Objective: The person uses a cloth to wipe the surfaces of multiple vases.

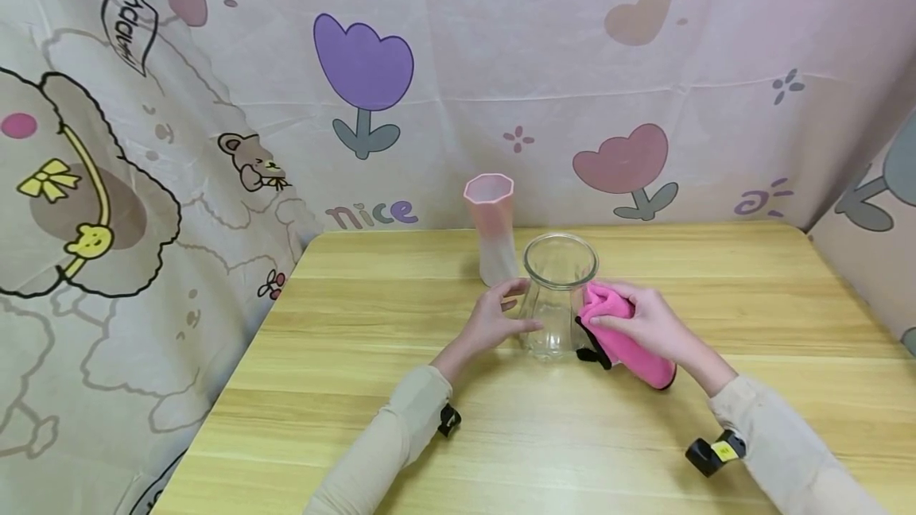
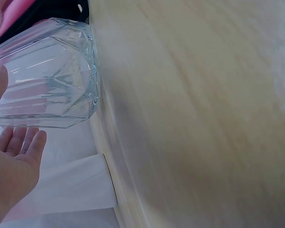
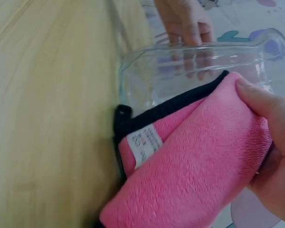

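Cloth beside jar
Right hand pinches the cloth; left hand holds its fingers wide at the jar; vase stands near the desk's far edge.

cream sleeves; black cameras; yellow label, seemingly lettered

Just beyond the left hand, a tall vase, pink at the top and fading to white, stands upright on the wooden table. Farther beyond hangs a pale printed cloth. On it, a purple flower and the word "nice" lie beyond and left of that hand; a red flower is beyond the right hand, with a tan heart higher up. Well to the left of the left hand, a yellow bow and a small brown bear show.
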Motion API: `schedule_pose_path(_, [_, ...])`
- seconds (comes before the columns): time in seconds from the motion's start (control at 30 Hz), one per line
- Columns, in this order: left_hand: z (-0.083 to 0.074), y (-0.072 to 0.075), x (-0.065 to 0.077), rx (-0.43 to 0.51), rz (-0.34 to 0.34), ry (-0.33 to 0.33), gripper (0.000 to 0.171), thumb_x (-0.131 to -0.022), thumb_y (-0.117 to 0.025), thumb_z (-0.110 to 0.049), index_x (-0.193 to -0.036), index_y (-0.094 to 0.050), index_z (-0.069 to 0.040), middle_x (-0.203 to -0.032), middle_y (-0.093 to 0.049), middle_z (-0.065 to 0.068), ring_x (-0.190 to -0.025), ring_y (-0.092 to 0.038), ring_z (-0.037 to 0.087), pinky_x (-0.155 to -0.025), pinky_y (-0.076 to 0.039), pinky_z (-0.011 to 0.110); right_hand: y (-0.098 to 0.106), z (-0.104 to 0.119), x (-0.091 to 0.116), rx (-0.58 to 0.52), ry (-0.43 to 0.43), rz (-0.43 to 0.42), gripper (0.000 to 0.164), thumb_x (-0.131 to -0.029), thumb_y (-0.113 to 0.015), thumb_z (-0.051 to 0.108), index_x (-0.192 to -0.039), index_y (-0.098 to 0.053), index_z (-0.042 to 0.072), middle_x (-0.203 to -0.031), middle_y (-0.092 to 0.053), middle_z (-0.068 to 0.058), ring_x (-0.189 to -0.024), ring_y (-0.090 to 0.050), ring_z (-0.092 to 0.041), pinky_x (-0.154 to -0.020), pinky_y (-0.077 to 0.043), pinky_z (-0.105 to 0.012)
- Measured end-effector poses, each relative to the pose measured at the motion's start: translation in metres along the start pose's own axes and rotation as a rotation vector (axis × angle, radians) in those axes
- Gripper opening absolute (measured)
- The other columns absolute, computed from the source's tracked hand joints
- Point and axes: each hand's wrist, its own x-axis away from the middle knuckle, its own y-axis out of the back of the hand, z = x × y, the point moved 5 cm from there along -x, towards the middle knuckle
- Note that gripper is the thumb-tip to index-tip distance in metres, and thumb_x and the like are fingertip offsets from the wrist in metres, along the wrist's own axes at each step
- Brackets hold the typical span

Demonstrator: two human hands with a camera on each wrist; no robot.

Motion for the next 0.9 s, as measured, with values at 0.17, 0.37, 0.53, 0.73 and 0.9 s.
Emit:
schedule_pose_path(0.17, [0.001, -0.001, 0.0, 0.011, 0.0, -0.003, 0.065, -0.073, -0.074, -0.002, -0.13, -0.043, 0.004, -0.13, -0.047, 0.018, -0.121, -0.043, 0.027, -0.101, -0.037, 0.039, -0.004, -0.008, 0.004, 0.112, 0.045, 0.045, 0.048, -0.076, -0.073, 0.015, -0.116, -0.057, -0.005, -0.096, -0.064, -0.015, -0.063, -0.05, -0.007, -0.051, -0.046, -0.02])
schedule_pose_path(0.37, [0.018, -0.002, -0.008, 0.013, -0.018, -0.02, 0.067, -0.071, -0.076, -0.004, -0.129, -0.044, 0.002, -0.129, -0.048, 0.015, -0.121, -0.043, 0.027, -0.1, -0.038, 0.04, -0.01, -0.019, 0.006, 0.231, 0.04, 0.116, 0.046, -0.074, -0.073, 0.013, -0.115, -0.058, -0.003, -0.089, -0.063, -0.007, -0.061, -0.045, -0.007, -0.049, -0.041, -0.021])
schedule_pose_path(0.53, [0.033, -0.003, -0.014, 0.0, -0.031, -0.027, 0.069, -0.069, -0.078, -0.01, -0.129, -0.046, -0.003, -0.128, -0.05, 0.009, -0.119, -0.045, 0.021, -0.099, -0.041, 0.032, -0.013, -0.021, 0.005, 0.246, 0.039, 0.139, 0.047, -0.074, -0.073, 0.014, -0.116, -0.059, -0.002, -0.088, -0.063, -0.004, -0.063, -0.046, -0.008, -0.052, -0.041, -0.021])
schedule_pose_path(0.73, [0.034, -0.003, -0.014, -0.006, -0.032, -0.027, 0.068, -0.069, -0.078, -0.009, -0.129, -0.046, -0.003, -0.127, -0.05, 0.009, -0.119, -0.045, 0.021, -0.098, -0.041, 0.032, -0.008, -0.019, 0.004, 0.104, -0.005, 0.065, 0.047, -0.077, -0.072, 0.018, -0.116, -0.058, -0.004, -0.083, -0.063, -0.008, -0.06, -0.049, -0.006, -0.048, -0.044, -0.021])
schedule_pose_path(0.9, [0.02, -0.002, -0.009, 0.006, -0.019, -0.019, 0.067, -0.07, -0.076, -0.004, -0.129, -0.044, 0.001, -0.128, -0.049, 0.015, -0.119, -0.044, 0.026, -0.099, -0.04, 0.037, 0.0, -0.007, 0.0, -0.024, -0.062, -0.01, 0.052, -0.079, -0.071, 0.022, -0.122, -0.054, -0.001, -0.103, -0.064, -0.017, -0.076, -0.056, 0.0, -0.062, -0.05, -0.018])
